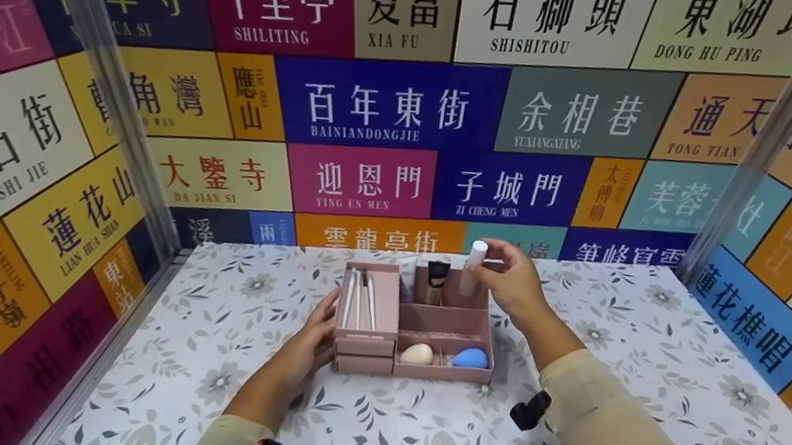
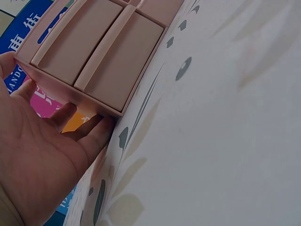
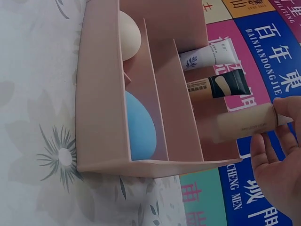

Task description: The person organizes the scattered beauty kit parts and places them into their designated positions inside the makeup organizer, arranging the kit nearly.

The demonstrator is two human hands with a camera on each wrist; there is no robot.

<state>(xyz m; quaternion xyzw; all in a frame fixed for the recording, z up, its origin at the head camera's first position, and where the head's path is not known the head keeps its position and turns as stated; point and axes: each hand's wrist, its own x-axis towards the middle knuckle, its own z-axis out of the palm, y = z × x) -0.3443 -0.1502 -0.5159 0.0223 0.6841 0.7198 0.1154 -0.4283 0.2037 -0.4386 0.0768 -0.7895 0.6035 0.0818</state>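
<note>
A pink desktop organizer point(image 1: 443, 322) stands on the table, with two drawers point(image 2: 120, 61) at its lower left. My left hand point(image 1: 313, 332) rests its fingertips against the organizer's left side, the fingers extended. At the back right compartment, my right hand point(image 1: 512, 281) pinches a beige foundation bottle point(image 3: 247, 123) near its white cap point(image 1: 479, 249). The bottle's lower end is inside that compartment. Beside it stand a black-capped beige tube point(image 3: 218, 84) and a white tube point(image 3: 210, 54). The front compartments hold a cream makeup sponge point(image 1: 418, 354) and a blue one point(image 1: 471, 358).
Several slim sticks point(image 1: 361, 300) stand in the organizer's upper left compartment. A floral cloth point(image 1: 415, 436) covers the table. Walls with colourful sign panels point(image 1: 388, 104) rise behind and at both sides, with clear corner posts point(image 1: 745, 144).
</note>
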